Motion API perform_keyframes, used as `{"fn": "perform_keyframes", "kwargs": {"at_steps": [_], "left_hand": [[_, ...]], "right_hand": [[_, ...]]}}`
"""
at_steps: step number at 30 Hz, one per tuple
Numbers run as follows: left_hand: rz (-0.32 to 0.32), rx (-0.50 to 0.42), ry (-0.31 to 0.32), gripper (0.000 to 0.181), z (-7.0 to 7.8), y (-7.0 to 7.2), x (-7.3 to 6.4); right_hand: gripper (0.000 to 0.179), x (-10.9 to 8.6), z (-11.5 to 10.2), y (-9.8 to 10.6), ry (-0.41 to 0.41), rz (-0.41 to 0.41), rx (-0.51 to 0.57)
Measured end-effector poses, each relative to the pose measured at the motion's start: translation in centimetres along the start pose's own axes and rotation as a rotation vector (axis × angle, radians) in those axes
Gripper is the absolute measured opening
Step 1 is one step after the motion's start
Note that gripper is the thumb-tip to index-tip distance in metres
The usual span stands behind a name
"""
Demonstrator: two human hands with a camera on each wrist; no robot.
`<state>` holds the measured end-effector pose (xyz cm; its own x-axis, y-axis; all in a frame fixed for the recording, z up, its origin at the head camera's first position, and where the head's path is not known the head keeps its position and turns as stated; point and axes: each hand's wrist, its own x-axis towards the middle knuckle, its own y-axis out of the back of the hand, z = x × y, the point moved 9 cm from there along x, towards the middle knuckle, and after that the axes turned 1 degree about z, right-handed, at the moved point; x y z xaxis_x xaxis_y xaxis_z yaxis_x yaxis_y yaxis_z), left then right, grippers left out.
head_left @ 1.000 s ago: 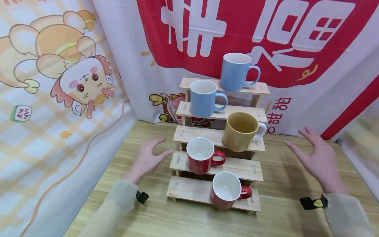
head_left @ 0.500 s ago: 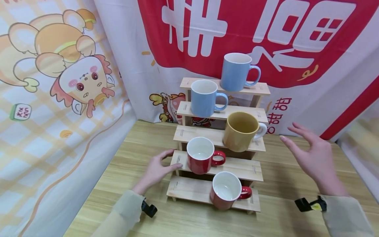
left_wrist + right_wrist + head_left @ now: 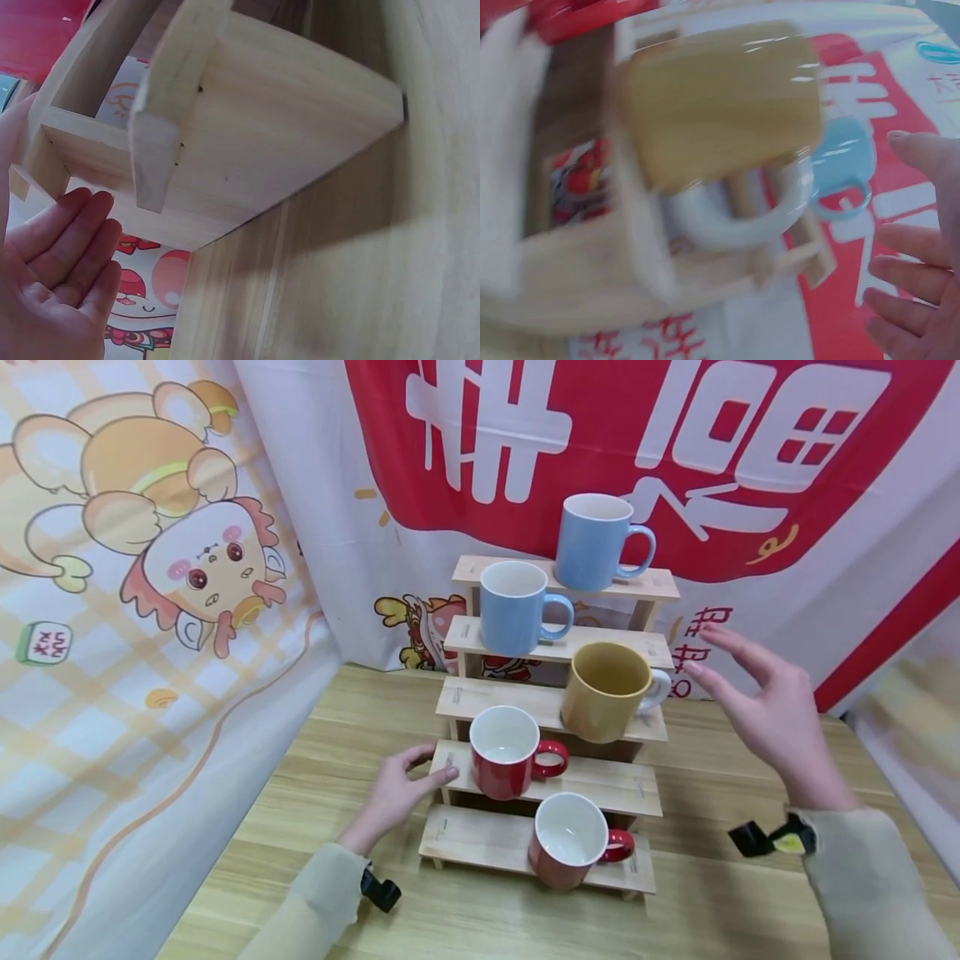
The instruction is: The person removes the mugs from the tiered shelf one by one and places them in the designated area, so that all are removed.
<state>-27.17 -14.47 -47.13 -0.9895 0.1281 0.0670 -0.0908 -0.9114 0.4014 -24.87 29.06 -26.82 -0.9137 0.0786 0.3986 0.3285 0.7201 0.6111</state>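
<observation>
A stepped wooden rack (image 3: 480, 841) stands on the table with mugs on its shelves. My left hand (image 3: 393, 789) is at the rack's left end, its thumb over the end of the second shelf from the bottom, close to a red mug (image 3: 504, 775). In the left wrist view its fingers (image 3: 90, 232) are loosely bent beside the rack's wooden side. My right hand (image 3: 776, 714) hovers with fingers spread, right of the yellow mug (image 3: 600, 706) and its white handle (image 3: 657, 691). In the right wrist view, the hand holds nothing.
Two blue mugs (image 3: 513, 610) occupy the upper two shelves. Another red mug (image 3: 567, 843) sits on the lowest one. Behind the rack hangs a cloth (image 3: 322, 485) with red and white print; a cartoon-patterned cloth (image 3: 187, 693) borders the left side of the table (image 3: 322, 718).
My left hand has moved right to the rack's left end and stays there. My right hand has risen and moved left toward the yellow mug. The mugs have kept their places.
</observation>
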Motion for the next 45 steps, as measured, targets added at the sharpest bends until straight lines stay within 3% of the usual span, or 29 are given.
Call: {"fn": "perform_keyframes", "kwargs": {"at_steps": [6,11,20,30,36,42,45], "left_hand": [[0.007,-0.053,0.009,0.07,-0.5,-0.1,0.1],[0.005,-0.116,0.012,0.068,-0.6,-0.4,0.1],[0.013,-0.156,0.015,0.062,-0.5,-0.3,0.2],[0.011,-0.18,0.012,0.059,-0.4,-0.6,0.0],[0.016,-0.144,0.027,0.062,-0.6,-0.4,-0.2],[0.013,-0.138,0.026,0.064,-0.3,-0.5,-0.4],[0.018,-0.134,0.018,0.064,-0.1,-0.5,-0.4]], "right_hand": [[0.065,4.9,-1.4,-0.5,-0.124,-0.114,0.066],[0.076,8.5,-1.6,-1.1,-0.199,-0.151,0.129],[0.085,12.9,-2.0,-2.4,-0.279,-0.201,0.233],[0.08,14.9,-3.3,-4.6,-0.324,-0.288,0.318],[0.079,15.2,-3.3,-5.5,-0.349,-0.294,0.37],[0.074,15.2,-2.9,-5.9,-0.43,-0.278,0.535],[0.07,15.2,-2.8,-5.7,-0.432,-0.269,0.568]]}}
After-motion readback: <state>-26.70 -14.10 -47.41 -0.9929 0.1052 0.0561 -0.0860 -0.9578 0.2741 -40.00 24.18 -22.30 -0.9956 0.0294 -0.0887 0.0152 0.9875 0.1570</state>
